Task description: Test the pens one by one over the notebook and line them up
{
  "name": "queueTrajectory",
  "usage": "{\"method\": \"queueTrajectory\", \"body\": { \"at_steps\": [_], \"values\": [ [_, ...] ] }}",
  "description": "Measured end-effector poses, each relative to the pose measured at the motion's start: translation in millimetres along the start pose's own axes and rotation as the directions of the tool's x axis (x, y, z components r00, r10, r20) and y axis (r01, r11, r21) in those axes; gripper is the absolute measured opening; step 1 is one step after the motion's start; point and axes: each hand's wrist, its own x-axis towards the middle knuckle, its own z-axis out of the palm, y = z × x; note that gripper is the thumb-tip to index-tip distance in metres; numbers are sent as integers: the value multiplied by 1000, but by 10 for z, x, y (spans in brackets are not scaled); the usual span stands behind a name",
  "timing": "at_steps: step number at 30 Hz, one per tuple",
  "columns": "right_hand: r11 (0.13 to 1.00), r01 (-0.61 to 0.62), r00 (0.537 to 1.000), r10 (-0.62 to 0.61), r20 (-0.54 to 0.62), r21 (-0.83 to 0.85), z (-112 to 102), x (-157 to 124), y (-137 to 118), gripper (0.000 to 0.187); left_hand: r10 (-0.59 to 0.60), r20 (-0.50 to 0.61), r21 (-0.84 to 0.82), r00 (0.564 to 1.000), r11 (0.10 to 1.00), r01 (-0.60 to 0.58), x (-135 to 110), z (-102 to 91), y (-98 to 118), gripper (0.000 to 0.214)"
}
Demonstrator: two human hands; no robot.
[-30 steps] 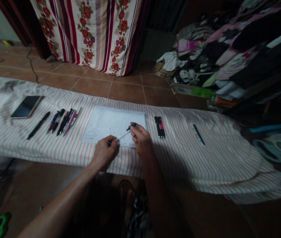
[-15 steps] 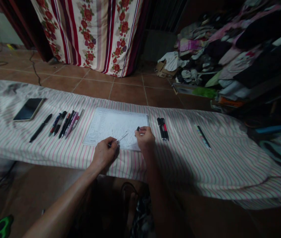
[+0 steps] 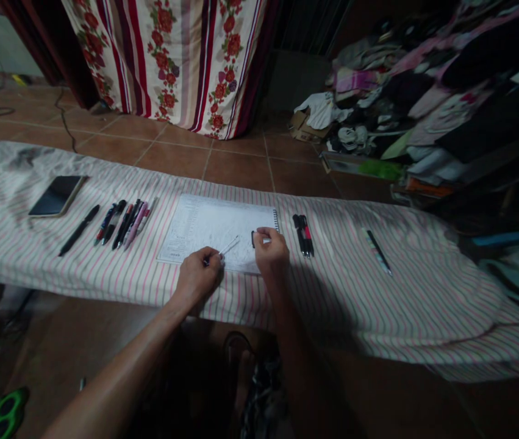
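Note:
My left hand is closed around a thin, pale pen part, probably a pen body or refill, which points up and right over the sketchpad. Between the fingertips of my right hand is a small black piece, like a pen cap; its exact kind is hard to make out. Both hands are above the near half of the spiral-bound pad, apart from each other. Just right of my right hand, a few black pens, one with a red band, lie side by side.
Left of the pad lie several pens, a black pen and a phone. Another dark pen rests far right on the striped cloth. Beyond are a floral curtain and piled clothes.
My right hand has shifted slightly, and the small black piece now sits lower beside the fingertips. The left hand still grips the thin part. The whole view has shifted a little.

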Motion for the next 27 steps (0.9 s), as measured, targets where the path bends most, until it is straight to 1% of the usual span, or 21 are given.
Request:
{"method": "queueTrajectory", "body": {
  "at_steps": [2,3,4,5,7,8,9,10,13,16,18,22,27],
  "values": [
    [995,-60,998,58,26,83,-47,-13,-54,24,26,-12,-12,1000,1000,-26,1,8,-6,23],
    [984,-108,992,97,77,143,-63,-25,-81,24,45,-12,-13,999,999,-45,1,11,-7,23],
    [963,-164,979,132,157,213,-72,-42,-108,24,54,-13,-17,998,998,-54,2,13,-7,23],
    [931,-226,955,153,255,285,-73,-60,-133,25,58,-15,-21,998,998,-59,2,15,-5,23],
    [852,-344,889,159,430,395,-58,-97,-175,26,58,-12,-30,998,998,-58,0,18,3,24],
    [813,-394,859,159,487,429,-46,-111,-193,26,55,-9,-35,998,998,-56,-1,20,7,24],
    [778,-435,838,166,520,453,-33,-122,-209,26,54,-3,-40,999,998,-54,-3,24,11,24],
    [747,-467,827,178,534,473,-22,-129,-223,27,53,3,-47,999,997,-53,-4,30,12,23],
    [661,-525,818,217,533,537,-7,-132,-255,29,53,14,-81,999,995,-51,-7,54,4,23],
    [610,-549,814,235,531,572,-15,-125,-271,30,59,24,-123,998,991,-56,-5,79,-16,24],
    [596,-551,817,243,523,584,-22,-121,-273,30,74,35,-140,997,988,-68,-3,85,-26,25],
    [583,-531,837,246,490,615,-25,-112,-266,30,87,46,-153,995,985,-79,-3,63,-35,30],
    [598,-534,832,244,499,598,-26,-100,-248,32,90,58,-131,994,988,-81,-7,19,-42,28]
  ]
}}
